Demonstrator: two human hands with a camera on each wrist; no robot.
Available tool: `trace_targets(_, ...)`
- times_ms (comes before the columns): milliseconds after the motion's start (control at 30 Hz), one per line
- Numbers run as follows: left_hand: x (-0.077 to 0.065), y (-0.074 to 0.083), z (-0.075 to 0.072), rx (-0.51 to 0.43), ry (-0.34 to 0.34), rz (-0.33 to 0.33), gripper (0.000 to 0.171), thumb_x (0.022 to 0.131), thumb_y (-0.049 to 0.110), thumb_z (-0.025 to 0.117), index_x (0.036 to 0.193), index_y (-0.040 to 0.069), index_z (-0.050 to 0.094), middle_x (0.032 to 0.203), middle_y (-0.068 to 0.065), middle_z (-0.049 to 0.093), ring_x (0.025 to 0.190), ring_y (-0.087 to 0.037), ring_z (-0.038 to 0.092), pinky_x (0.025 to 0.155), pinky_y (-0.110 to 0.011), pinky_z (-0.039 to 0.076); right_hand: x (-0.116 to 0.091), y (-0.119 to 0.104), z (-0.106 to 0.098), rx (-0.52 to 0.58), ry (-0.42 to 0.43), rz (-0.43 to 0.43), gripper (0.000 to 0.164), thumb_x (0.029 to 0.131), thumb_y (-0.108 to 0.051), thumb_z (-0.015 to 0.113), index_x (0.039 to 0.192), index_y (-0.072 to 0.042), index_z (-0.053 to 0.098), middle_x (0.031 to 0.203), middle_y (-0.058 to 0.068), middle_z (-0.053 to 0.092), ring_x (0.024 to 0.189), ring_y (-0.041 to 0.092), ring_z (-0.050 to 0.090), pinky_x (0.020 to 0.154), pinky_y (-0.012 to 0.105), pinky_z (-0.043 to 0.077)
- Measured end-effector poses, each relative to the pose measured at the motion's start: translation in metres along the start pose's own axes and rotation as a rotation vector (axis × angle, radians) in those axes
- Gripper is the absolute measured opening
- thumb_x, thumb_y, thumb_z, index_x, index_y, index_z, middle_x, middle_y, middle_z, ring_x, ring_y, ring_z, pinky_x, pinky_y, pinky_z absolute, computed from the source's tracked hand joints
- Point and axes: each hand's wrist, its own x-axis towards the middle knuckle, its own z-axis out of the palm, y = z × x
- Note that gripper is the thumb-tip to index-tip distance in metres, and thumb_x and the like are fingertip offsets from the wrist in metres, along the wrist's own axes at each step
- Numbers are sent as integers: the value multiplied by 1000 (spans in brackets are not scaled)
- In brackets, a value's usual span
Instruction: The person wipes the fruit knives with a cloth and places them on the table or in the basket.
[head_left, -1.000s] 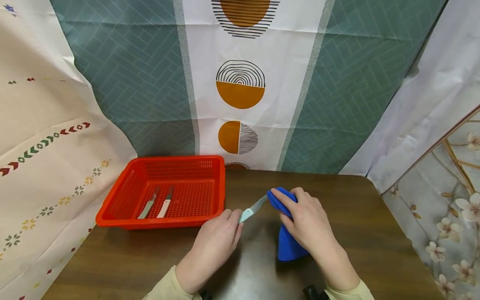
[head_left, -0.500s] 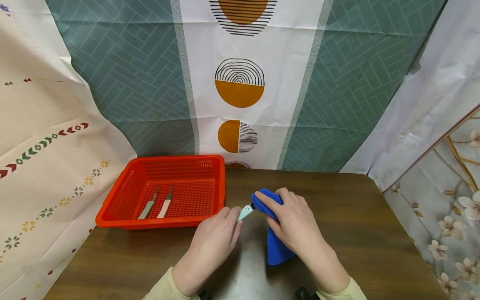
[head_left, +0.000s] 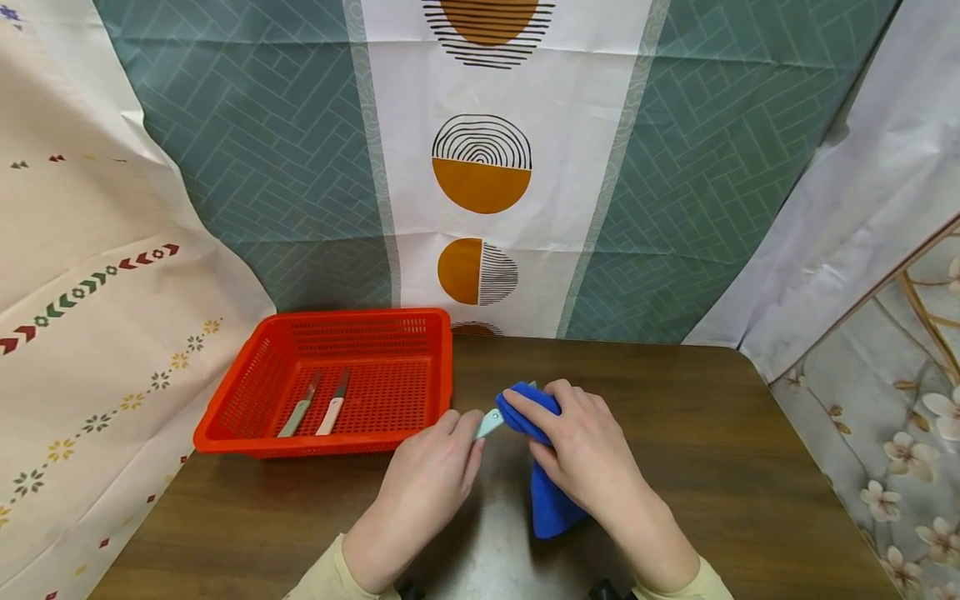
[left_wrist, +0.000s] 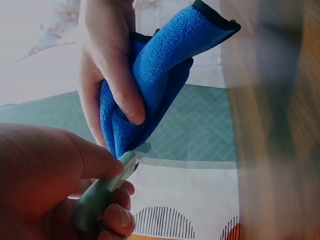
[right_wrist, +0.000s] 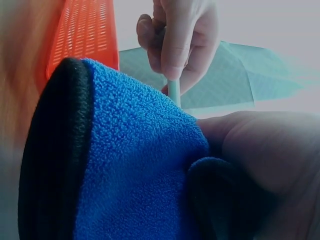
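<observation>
My left hand (head_left: 435, 465) grips the pale green handle of a folding knife (head_left: 490, 423), which points up and to the right. A rivet shows at the end of the handle in the left wrist view. My right hand (head_left: 581, 437) pinches a blue cloth (head_left: 553, 502) around the blade, close to the handle. Most of the blade is hidden in the folds; a bit of it pokes out beyond the cloth. The cloth (left_wrist: 162, 65) is fuzzy with a dark edging, and its loose end hangs below the right hand.
On the left of the wooden table (head_left: 697, 450) stands a red basket (head_left: 322, 446). Two more knives lie in it, one with a green handle (head_left: 294, 418) and one with a white handle (head_left: 329, 416). Patterned cloths hang behind and at both sides.
My right hand has slid the blue cloth left along the blade, from its tip down to the handle, covering most of it. The left hand has stayed nearly still with the knife.
</observation>
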Motion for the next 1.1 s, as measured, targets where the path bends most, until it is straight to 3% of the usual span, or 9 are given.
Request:
trace_targets(467,3,2,-7,-5,-20,-36,28,91,24,74,115,12,63,78,4,48,55,-8,38,45,-20,32,2,10,0,10,29,6,66,85,-22,79,146,-33,55,112,9,55,92,25,56,88,47,46)
trace_targets(867,2,1,-6,10,40,-15,26,90,23,74,111,12,63,75,3,46,54,-9,38,45,-21,32,4,21,3,21,41,54,65,84,-21,79,144,-31,57,111,10,56,90,24,54,86,47,47)
trace_targets(1100,1,0,-9,-1,-15,-55,28,91,25,73,116,14,63,76,5,45,56,-8,38,46,-20,32,6,28,4,18,42,74,65,85,-22,79,145,-31,56,111,10,56,91,25,54,85,47,46)
